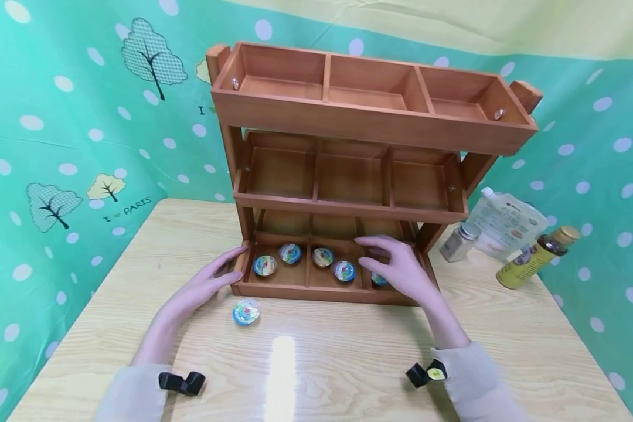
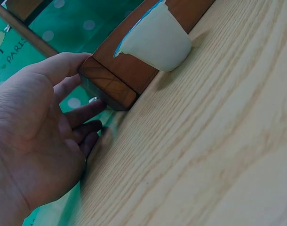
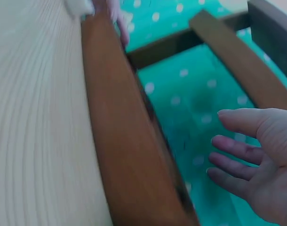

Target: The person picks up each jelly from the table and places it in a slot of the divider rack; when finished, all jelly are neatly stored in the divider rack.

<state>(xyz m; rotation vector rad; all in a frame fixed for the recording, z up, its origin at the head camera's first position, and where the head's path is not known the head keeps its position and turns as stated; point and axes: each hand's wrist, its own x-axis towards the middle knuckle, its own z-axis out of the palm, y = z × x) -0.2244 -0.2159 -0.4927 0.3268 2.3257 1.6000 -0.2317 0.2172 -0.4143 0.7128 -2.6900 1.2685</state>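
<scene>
A three-tier brown wooden rack [image 1: 316, 202] stands on the table. My left hand [image 1: 203, 285] touches the left end of its bottom tray [image 1: 274, 291], thumb at the front corner [image 2: 108, 82] and fingers loosely bent along the outer side. In front of that corner a small lidded cup [image 1: 246, 312] sits on the table; its white side shows in the left wrist view. Inside the tray, two cups [image 1: 265, 266] lie in the left compartment and two [image 1: 344, 271] in the middle one. My right hand [image 1: 395, 266] hovers with spread fingers over the right compartment, partly hiding a cup [image 1: 378, 279].
Right of the rack are a shaker jar [image 1: 460, 242] with a metal lid, a white spouted pouch [image 1: 508, 224] and a yellow bottle [image 1: 538, 258]. The upper tray [image 1: 371, 120] overhangs the lower ones. A green dotted curtain [image 1: 74, 146] hangs behind the table.
</scene>
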